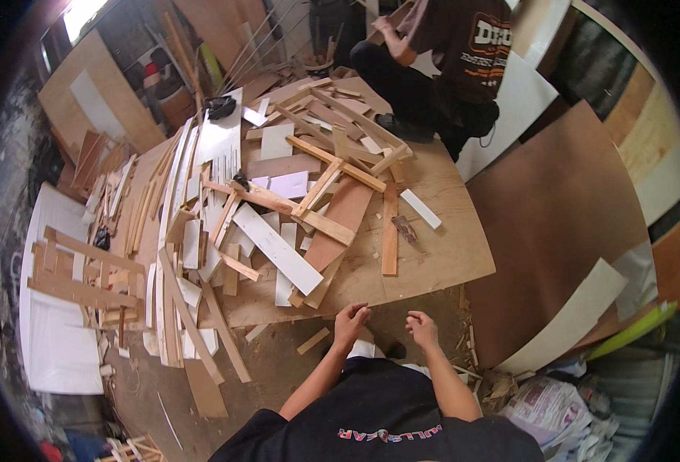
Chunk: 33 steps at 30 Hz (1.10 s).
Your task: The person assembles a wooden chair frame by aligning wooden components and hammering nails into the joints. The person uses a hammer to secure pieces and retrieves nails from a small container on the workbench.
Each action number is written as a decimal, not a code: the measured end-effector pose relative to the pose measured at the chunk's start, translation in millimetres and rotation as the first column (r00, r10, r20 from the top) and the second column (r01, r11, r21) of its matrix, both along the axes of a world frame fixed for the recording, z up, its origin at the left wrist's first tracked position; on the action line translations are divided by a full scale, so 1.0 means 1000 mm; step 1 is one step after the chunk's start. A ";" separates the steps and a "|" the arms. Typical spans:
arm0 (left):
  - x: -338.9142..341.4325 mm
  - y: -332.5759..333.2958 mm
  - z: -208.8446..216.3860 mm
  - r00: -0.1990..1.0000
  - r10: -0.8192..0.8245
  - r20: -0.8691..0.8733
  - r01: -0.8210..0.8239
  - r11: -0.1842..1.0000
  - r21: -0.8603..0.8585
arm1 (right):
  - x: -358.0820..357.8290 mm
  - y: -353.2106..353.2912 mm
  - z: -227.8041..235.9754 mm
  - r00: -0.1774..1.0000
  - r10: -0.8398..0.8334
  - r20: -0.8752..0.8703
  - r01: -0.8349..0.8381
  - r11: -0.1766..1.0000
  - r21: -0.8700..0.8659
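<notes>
My left hand (351, 324) is just off the near edge of a large plywood tabletop (440, 258), its fingers drawn together in a pinch. A little to the right, my right hand (422, 329) is held up with curled fingers. Whether anything small sits in either hand I cannot make out. Closest to my left hand on the table lies a long white board (277, 249), tilted over other scraps. Beyond it, a joined wooden frame piece (321, 187) rests across the pile. An orange-brown wood strip (390, 229) and a short white block (421, 209) lie to the right.
Another person (463, 61) sits on the table's far side. Long strips (172, 185) stack along the left. A slatted wooden frame (86, 269) leans at far left. A big brown sheet (563, 223) stands at right, near a white plastic sack (548, 408).
</notes>
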<state>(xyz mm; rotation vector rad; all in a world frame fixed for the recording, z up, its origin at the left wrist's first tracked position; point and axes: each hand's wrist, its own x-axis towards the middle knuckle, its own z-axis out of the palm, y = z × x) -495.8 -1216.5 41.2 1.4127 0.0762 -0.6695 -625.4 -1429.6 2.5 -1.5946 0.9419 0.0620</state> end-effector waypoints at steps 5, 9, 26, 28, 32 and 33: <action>0.023 -0.043 0.009 0.991 0.133 0.027 -0.133 0.991 0.021 | 0.047 -0.070 0.026 0.990 0.136 -0.020 -0.137 0.988 -0.074; 0.054 -0.056 0.003 0.965 0.229 0.127 -0.238 0.969 0.062 | 0.101 -0.104 0.010 0.974 0.215 0.071 -0.206 0.972 -0.116; 0.179 0.035 0.067 0.783 0.511 0.355 -0.569 0.818 0.078 | 0.304 -0.003 0.054 0.750 0.547 0.373 -0.559 0.825 -0.085; 0.218 0.057 0.061 0.759 0.495 0.423 -0.579 0.810 0.091 | 0.341 0.019 0.070 0.724 0.582 0.370 -0.581 0.804 -0.127; 0.337 0.086 0.082 0.723 0.401 0.563 -0.594 0.776 0.211 | 0.444 0.067 0.100 0.683 0.603 0.411 -0.538 0.797 -0.276; 0.374 0.090 0.089 0.661 0.427 0.617 -0.625 0.769 0.137 | 0.474 0.080 0.103 0.676 0.585 0.449 -0.511 0.811 -0.286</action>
